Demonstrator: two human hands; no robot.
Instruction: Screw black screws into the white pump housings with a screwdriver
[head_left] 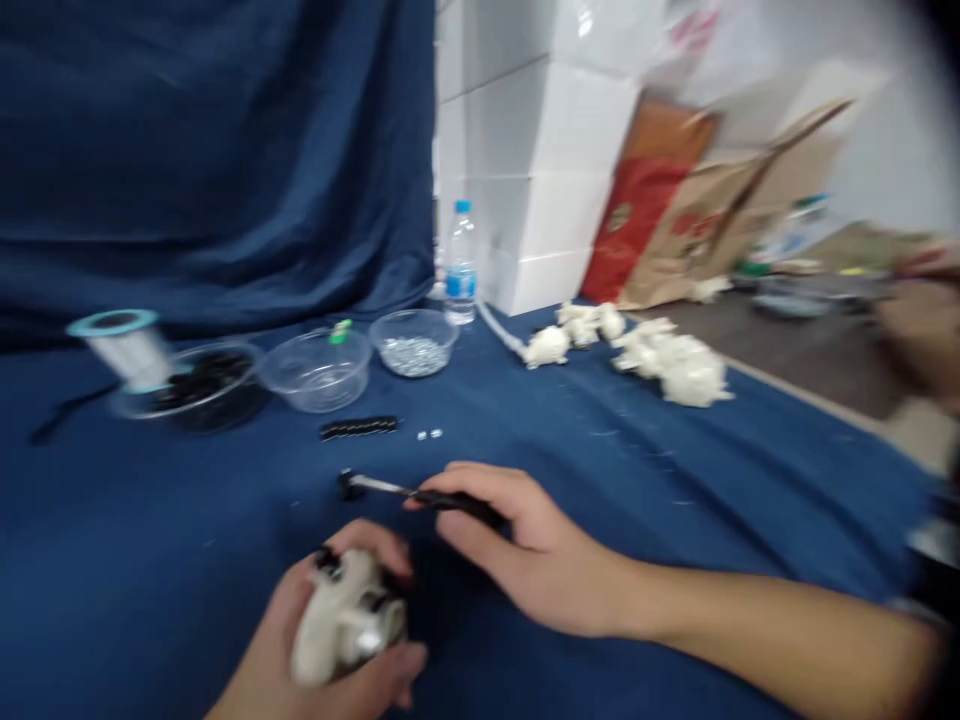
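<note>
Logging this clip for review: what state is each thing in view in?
left hand, closed around the white plastic part
right hand, pinching the black-handled screwdriver
black-handled screwdriver, held with its shaft pointing left
water bottle, upright, capped
clear tub, holding small screws

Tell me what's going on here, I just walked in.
A person's left hand grips a cream plastic part, and their right hand holds a black-handled screwdriver over a blue cloth. Further back stand a clear tub of small metal parts and a heap of cream parts. Another person's hand shows at the right edge.
</note>
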